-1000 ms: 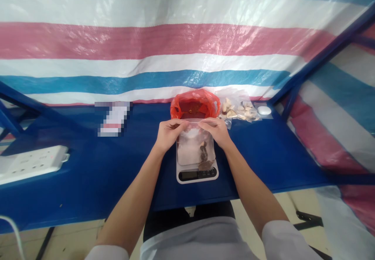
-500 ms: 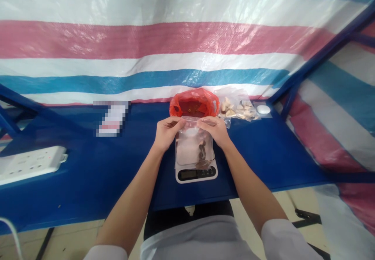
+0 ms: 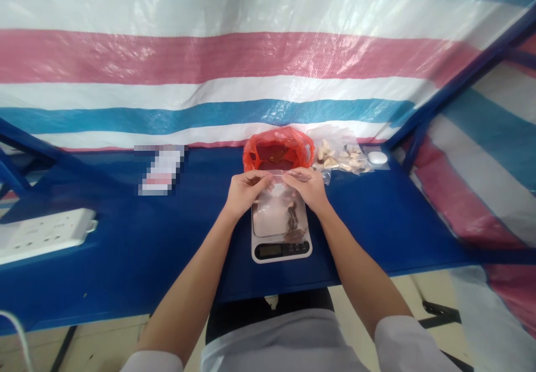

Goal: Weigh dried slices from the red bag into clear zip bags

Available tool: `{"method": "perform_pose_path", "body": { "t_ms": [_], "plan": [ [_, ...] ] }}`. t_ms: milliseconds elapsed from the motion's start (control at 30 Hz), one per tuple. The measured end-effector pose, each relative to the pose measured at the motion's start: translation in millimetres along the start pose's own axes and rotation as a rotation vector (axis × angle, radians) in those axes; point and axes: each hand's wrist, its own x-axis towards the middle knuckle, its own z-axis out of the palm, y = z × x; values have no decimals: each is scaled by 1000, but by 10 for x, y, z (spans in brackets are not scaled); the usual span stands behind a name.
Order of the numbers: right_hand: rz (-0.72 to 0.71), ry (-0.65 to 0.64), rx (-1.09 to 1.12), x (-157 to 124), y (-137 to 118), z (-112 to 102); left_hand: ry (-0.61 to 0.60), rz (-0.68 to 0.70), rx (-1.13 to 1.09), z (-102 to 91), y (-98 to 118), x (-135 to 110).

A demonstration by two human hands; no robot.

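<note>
Striped tarp (image 3: 251,65) behind, clear plastic bag (image 3: 278,213) pinched by its top edge over a digital kitchen scale (image 3: 281,249)

Blue tabletop (image 3: 125,260) under both forearms, with the bag now sitting lower than half a second ago. It lies back more flatly over the scale's white platform instead of hanging upright, and its top edge has dropped a little. The left hand (image 3: 246,194) and right hand (image 3: 305,189) are both closed on that edge, each pinching its own end between thumb and fingers, with the two hands just apart. Dark brown pieces (image 3: 291,221) lie inside the bag towards the right hand's side, reaching down to its lower edge, just above the scale's display.

Beyond the hands, a crumpled red plastic bag (image 3: 277,148) stands just past the clear bag's top edge. Farther past the right hand lie small clear bags of pale chunks (image 3: 335,158), and beyond those a small white rounded object (image 3: 377,157) sits on a clear sheet. Well off to the left hand's side are a pixelated, unreadable item (image 3: 161,170) and a white power strip (image 3: 42,235) at the table's edge. Blue metal framing (image 3: 460,84) holds up the tarp, and white sleeves (image 3: 412,344) show at the bottom of the view.
</note>
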Motion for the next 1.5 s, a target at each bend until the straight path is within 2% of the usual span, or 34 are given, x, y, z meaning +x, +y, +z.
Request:
{"method": "perform_pose_path", "body": {
  "t_ms": [233,467,767,867,1100,1333,1500],
  "plan": [
    [46,-27,31,34,-11,-99,93,32,-35,-39,12,23],
    [-22,-2,-12,17,22,-84,81,4,-68,-41,7,29],
    [-30,-27,-31,-5,23,-51,60,26,146,-41,3,17],
    [-28,-50,-52,-3,2,-87,64,21,133,-45,14,15],
    [-121,-76,-187,-6,-64,-116,80,-20,83,-39,24,16],
    [-101,-96,-215,-23,-66,-78,55,6,154,-36,5,10],
    [25,-130,-162,-23,-44,-91,55,-22,152,-58,-9,22]
  ]
}}
